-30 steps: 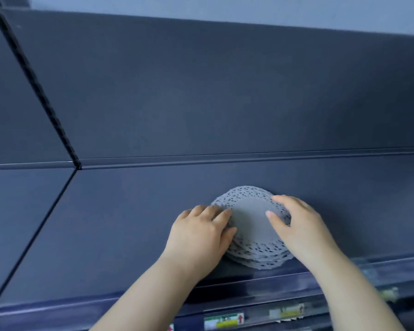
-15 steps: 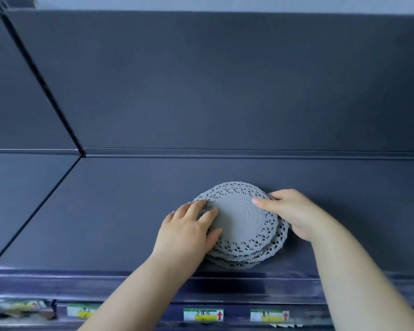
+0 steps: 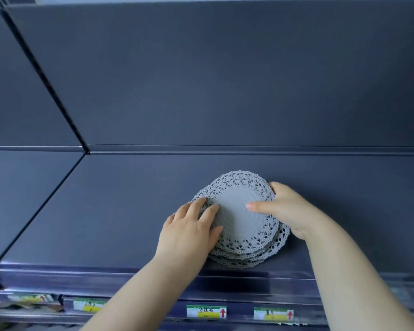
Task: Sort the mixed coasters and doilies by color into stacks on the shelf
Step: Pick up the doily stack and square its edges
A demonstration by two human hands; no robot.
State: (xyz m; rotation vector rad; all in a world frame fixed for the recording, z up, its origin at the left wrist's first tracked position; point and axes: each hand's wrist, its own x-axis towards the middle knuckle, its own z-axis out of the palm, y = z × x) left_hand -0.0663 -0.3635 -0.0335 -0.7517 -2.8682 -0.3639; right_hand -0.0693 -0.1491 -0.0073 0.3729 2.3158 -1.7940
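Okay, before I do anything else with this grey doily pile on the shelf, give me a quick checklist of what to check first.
1. One colour only: every visible layer of the grey doily stack is grey. Ok.
2. Edges lined up: the lower layers stick out toward the front and right. Not ok.
3. Stack fully on the shelf: it sits back from the front edge. Ok.
4. Left hand steadying: its fingers rest on the stack's left rim. Ok.
5. Right hand hold: thumb on top, fingers curled round the far right edge. Ok.
6. Other colours left to sort: none in view. Cannot tell.
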